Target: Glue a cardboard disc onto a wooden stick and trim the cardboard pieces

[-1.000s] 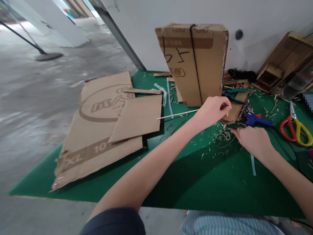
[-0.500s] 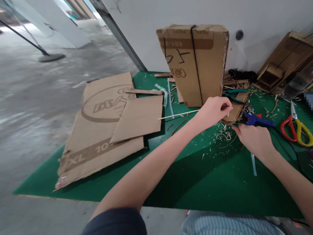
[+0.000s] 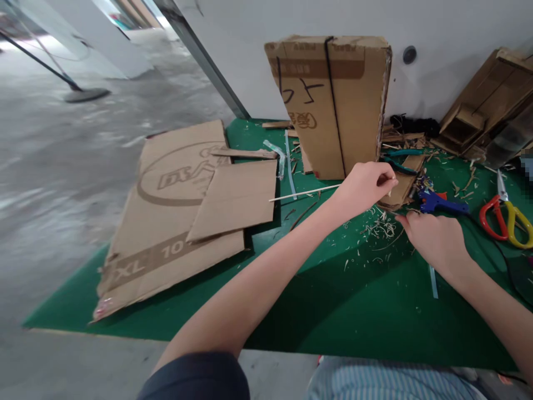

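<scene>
My left hand (image 3: 367,188) is closed in a pinch on a thin pale wooden stick (image 3: 306,193), whose long end sticks out to the left under the wrist. My right hand (image 3: 437,240) is closed just to the right and nearer to me, its fingertips by the edge of a small cardboard piece (image 3: 400,191). What those fingers hold, if anything, is hidden. Curled wood shavings (image 3: 381,226) lie on the green tabletop (image 3: 333,300) beneath and between the hands. Behind my left hand stands an upright cardboard box (image 3: 353,111) with a black cord down its front.
Flat cardboard sheets (image 3: 166,161) lie at the left. On the right are a blue glue gun (image 3: 443,204), scissors with red and yellow handles (image 3: 502,208) and teal-handled pliers (image 3: 402,152). A cardboard construction (image 3: 478,105) leans against the white wall at the back right.
Both hands stay in nearly the same place and pose. The view shifts very slightly, and the stick is still in my left hand.
</scene>
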`<state>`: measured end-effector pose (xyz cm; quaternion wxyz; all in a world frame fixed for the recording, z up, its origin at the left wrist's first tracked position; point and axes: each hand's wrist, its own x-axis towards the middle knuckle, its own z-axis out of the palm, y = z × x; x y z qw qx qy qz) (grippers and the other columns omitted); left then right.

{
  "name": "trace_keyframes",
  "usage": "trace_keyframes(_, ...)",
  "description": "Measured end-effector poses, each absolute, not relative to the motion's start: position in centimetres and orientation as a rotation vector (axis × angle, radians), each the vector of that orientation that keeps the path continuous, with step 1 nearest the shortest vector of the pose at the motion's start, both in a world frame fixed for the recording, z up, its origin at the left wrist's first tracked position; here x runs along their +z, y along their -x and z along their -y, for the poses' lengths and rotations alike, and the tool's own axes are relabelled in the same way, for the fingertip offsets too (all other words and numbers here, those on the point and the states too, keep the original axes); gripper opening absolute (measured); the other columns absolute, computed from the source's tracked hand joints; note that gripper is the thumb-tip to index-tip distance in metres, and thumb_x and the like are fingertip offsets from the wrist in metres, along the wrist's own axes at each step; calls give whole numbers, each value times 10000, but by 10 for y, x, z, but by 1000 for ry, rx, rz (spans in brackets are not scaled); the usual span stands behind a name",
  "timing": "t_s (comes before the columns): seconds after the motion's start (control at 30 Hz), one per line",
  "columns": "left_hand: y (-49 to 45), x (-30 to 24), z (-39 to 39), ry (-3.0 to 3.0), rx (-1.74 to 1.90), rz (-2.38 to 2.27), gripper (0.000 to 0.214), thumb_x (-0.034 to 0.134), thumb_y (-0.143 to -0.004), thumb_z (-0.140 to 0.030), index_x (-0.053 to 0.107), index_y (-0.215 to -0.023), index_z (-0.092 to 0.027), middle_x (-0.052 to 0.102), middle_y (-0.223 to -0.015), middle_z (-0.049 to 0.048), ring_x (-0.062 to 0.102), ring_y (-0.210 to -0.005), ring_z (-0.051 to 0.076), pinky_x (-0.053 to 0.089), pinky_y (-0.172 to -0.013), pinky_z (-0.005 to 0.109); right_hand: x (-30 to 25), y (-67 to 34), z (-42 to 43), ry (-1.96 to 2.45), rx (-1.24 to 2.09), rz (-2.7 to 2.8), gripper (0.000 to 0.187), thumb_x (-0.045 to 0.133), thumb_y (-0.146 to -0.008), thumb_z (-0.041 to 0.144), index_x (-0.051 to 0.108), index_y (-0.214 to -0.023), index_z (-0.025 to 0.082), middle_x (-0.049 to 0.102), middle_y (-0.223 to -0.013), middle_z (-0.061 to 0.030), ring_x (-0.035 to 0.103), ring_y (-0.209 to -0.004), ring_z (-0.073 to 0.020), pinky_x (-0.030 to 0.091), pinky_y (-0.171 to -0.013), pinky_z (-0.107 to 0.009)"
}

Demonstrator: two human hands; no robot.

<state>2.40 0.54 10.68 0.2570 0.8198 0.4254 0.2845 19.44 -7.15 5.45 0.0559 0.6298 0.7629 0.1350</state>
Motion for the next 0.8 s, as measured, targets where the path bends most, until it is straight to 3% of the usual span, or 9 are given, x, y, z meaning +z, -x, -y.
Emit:
trace_keyframes(0.37,-24,105,-8,-2242,775,-1178,164,533,-857,-230,665,-780,-171,687,-731,35,572,-655,137,426,-689,303,49,-194,73,-1873,365,-2345,589,192,-1011,421,658,-795,133,646,-576,-110,612,-486,-186,221,-468,-258)
trace_keyframes(0.6,-24,103,-9,-2257,780,-1175,197,502,-854,-210,678,-775,-167,695,-737,40,570,-653,136,434,-698,305,51,-196,73,-1790,227,-2300,590,215,-1004,427,678,-782,136,658,-615,-114,637,-533,-198,282,-489,-252)
trace_keyframes(0.8,-24,99,-13,-2262,776,-1181,206,489,-861,-190,683,-793,-164,713,-791,43,587,-682,136,434,-703,297,60,-196,66,-1925,350,-2284,617,173,-996,468,675,-816,156,668,-627,-114,640,-539,-208,249,-493,-251)
